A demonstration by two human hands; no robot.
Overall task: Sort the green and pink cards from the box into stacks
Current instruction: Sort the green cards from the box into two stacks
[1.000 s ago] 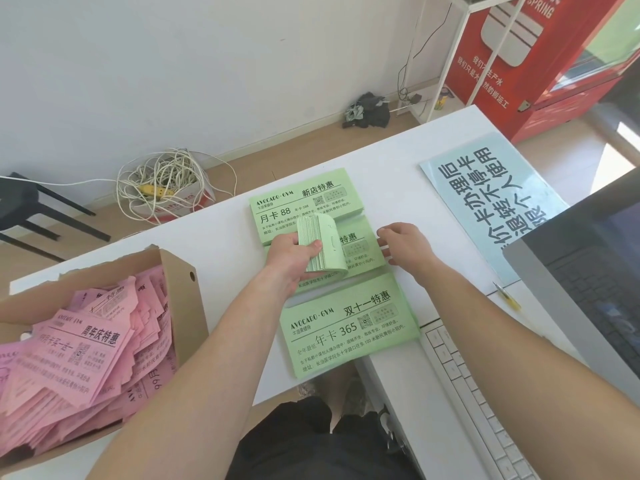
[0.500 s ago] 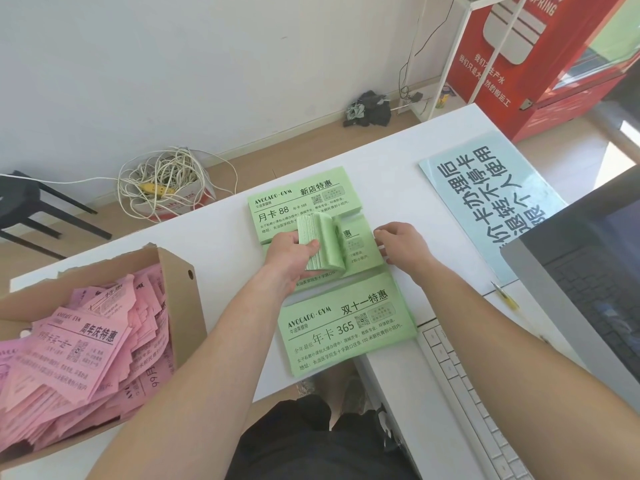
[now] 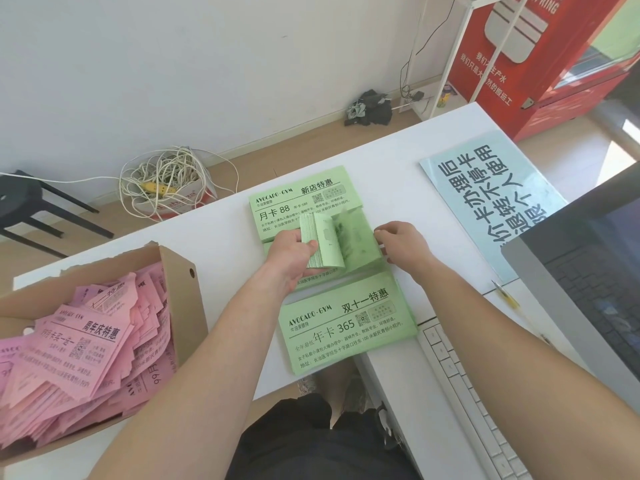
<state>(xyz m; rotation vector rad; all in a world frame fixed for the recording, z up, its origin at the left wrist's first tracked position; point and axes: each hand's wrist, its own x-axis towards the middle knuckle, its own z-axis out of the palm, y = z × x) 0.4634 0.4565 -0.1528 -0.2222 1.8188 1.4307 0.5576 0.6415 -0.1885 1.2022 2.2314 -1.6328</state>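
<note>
Three stacks of green cards lie in a column on the white table: a far stack, a middle stack and a near stack. My left hand grips a bent-up bundle of green cards lifted from the left of the middle stack, thumb on its edge; loose cards beside it are blurred. My right hand pinches the right edge of that middle stack. At the left, a cardboard box holds a loose heap of pink cards.
A pale blue sign lies flat at the right of the table. A white keyboard and a dark monitor fill the near right. A yellow pen lies by the monitor. Beyond the table: coiled cable, a black stool, a red cabinet.
The bundle in my left hand has bent further up and cards are flipping down onto the middle stack, hiding its print. My right hand stays at the stack's right edge.
</note>
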